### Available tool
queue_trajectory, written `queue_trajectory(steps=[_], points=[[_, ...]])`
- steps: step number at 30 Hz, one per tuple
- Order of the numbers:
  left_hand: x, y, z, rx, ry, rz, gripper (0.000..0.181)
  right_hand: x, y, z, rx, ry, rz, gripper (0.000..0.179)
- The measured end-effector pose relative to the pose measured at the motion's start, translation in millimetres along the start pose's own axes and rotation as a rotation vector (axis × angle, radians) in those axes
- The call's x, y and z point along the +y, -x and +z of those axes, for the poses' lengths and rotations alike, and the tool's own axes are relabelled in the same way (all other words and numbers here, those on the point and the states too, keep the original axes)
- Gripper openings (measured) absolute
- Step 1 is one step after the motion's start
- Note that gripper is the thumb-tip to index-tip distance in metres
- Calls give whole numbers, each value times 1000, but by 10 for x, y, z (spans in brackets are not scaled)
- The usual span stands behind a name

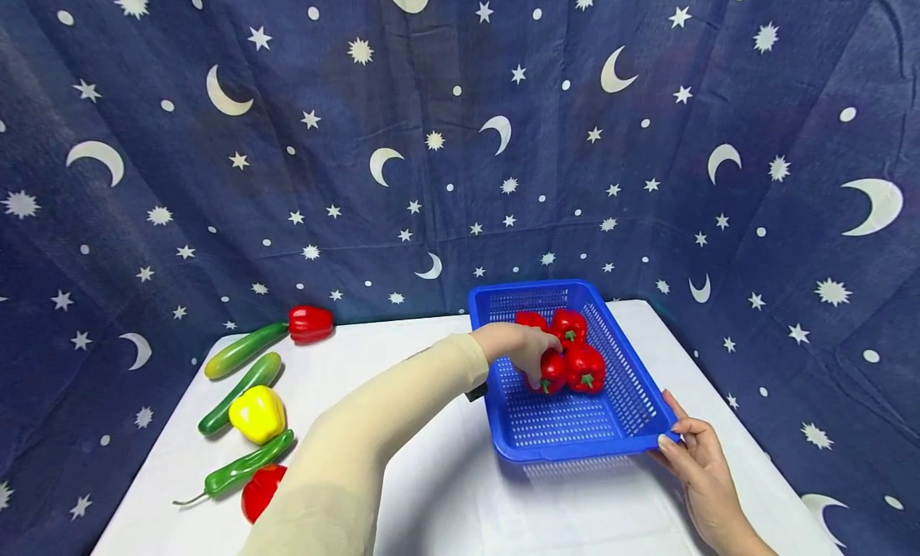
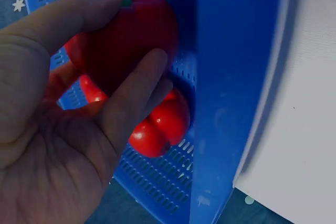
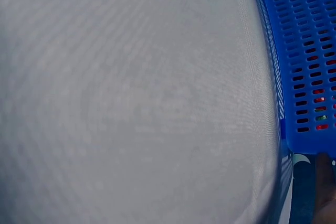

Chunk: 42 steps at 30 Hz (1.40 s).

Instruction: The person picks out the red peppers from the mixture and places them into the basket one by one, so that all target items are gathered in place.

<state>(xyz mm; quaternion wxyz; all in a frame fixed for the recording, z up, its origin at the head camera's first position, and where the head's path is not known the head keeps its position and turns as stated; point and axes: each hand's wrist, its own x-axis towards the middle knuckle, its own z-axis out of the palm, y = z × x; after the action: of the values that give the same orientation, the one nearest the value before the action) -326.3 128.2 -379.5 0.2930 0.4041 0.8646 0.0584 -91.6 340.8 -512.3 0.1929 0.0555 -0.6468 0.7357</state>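
I observe the left hand (image 1: 528,350), fingers and thumb curled round a glossy red bell pepper (image 1: 553,372) within the blue perforated plastic basket (image 1: 575,450), a matching pepper (image 1: 587,366) just beside it at three o'clock, and the right hand (image 1: 703,470) pinching the basket's five-o'clock corner.

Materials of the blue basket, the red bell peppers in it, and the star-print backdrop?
Blue basket: likely molded plastic, satin; regular slots, smooth rim.
Red bell peppers: glossy highlights; plastic, coated foam or real, can't tell.
Backdrop: probably matte fabric; soft creases.
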Motion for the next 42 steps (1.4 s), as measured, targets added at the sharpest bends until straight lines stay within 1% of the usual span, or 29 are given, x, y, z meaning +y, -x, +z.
queue_trajectory(steps=[3, 5, 8, 12, 14, 18, 21, 25, 28, 33, 37, 39, 42], points=[[-2, -32, 31, 13, -87, -5, 81, 2, 0, -3, -4, -5, -7, 23], [-4, -51, 47, 25, -121, -14, 80, 7, -3, -5, -7, -13, -15, 24], [-9, -80, 66, 37, -138, -31, 78, 13, -7, -8, -8, -18, -22, 24], [-26, -111, 109, 39, -129, -51, 80, 24, 3, -12, 1, 1, -2, 23], [-35, -119, 134, 35, -143, -52, 81, 27, 8, -11, 4, 12, 8, 23], [-45, -118, 145, 24, -175, -38, 81, 21, 3, -8, 0, 2, -2, 23], [-53, -108, 122, 6, -135, -33, 79, 12, -2, -2, -4, -5, -13, 24], [-63, -106, 104, -13, -48, -33, 79, 5, -4, 4, -1, -8, -13, 25], [-72, -116, 106, 5, -55, -24, 78, 5, -6, 7, 4, -11, -11, 24], [-70, -136, 118, 48, -131, -26, 75, 8, -9, 7, 10, -11, -11, 24], [-65, -124, 126, 66, -166, -30, 76, 7, -9, 5, 11, -3, -3, 23], [-72, -115, 123, 62, -154, -28, 77, 8, -8, 2, 10, 0, 0, 23], [-91, -98, 103, 50, -96, -23, 79, 10, -6, -4, 11, -3, 0, 24]])
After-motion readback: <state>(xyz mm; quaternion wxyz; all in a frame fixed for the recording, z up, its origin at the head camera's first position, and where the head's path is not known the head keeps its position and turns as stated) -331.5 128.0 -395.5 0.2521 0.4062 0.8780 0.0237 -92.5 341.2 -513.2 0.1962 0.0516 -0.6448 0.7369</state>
